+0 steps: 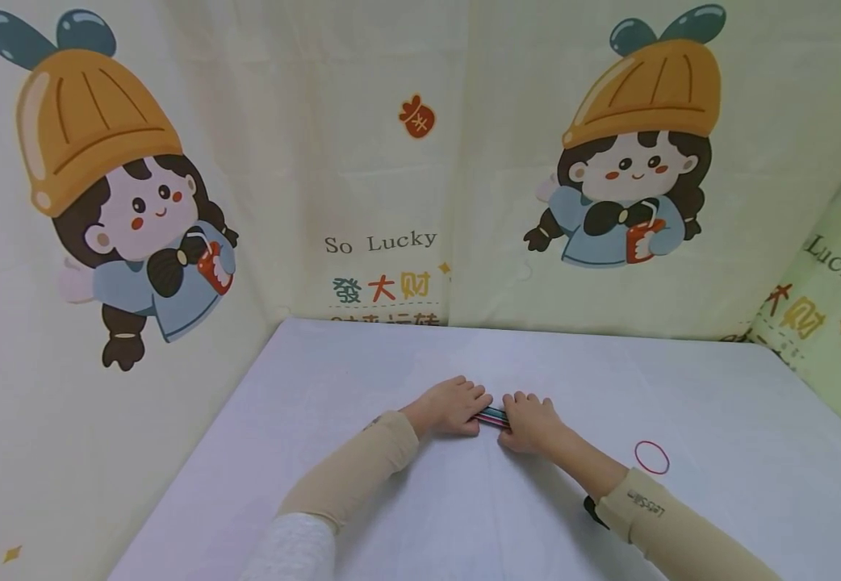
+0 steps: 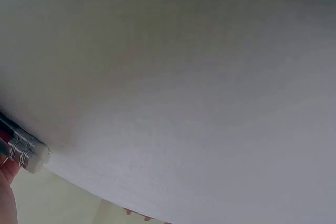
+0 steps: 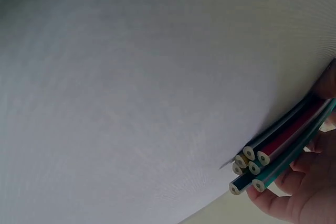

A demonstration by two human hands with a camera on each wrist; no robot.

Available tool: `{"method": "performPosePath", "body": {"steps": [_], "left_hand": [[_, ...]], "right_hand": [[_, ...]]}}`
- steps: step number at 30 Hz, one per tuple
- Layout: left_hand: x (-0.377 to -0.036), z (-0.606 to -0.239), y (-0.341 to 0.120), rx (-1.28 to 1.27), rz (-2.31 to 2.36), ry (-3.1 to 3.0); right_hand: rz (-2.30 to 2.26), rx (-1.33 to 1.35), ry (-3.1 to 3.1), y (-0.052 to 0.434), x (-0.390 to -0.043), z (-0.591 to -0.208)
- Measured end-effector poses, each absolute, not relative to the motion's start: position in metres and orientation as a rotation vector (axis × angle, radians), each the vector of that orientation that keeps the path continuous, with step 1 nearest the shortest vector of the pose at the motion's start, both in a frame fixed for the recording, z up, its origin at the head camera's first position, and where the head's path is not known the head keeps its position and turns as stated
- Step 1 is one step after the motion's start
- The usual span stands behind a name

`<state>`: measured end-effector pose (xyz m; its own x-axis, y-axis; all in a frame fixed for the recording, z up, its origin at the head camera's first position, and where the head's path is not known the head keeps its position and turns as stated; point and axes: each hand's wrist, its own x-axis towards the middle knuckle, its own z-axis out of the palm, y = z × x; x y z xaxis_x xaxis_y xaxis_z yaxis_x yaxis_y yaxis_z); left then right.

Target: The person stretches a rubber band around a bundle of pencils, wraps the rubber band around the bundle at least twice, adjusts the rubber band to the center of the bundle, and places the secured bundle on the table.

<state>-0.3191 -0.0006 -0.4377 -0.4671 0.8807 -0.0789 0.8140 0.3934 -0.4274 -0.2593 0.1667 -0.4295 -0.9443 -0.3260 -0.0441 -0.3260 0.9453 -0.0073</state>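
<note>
Coloured pencils point(image 1: 494, 416), left hand point(image 1: 452, 406), right hand point(image 1: 532, 423) gripping

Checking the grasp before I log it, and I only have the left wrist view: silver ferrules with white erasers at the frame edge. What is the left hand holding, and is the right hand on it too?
Observer: Head view shows the left hand and right hand gripping one bundle of coloured wooden pencils between them.
Operator: How many pencils?
Observer: Right wrist view shows six unsharpened ends; teal, red and dark barrels.
Operator: Anything else on the table?
Observer: A red rubber band lies flat on the white table, apart from the hands on the right hand's side.
</note>
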Motion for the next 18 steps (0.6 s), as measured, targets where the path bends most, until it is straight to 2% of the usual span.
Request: {"method": "performPosePath", "body": {"steps": [18], "left_hand": [[-0.3123,-0.4402,0.002,-1.492,0.55,-2.592]], "right_hand": [[0.116,-0.585,3.075,0.1626,-0.2531,-0.4318]]}}
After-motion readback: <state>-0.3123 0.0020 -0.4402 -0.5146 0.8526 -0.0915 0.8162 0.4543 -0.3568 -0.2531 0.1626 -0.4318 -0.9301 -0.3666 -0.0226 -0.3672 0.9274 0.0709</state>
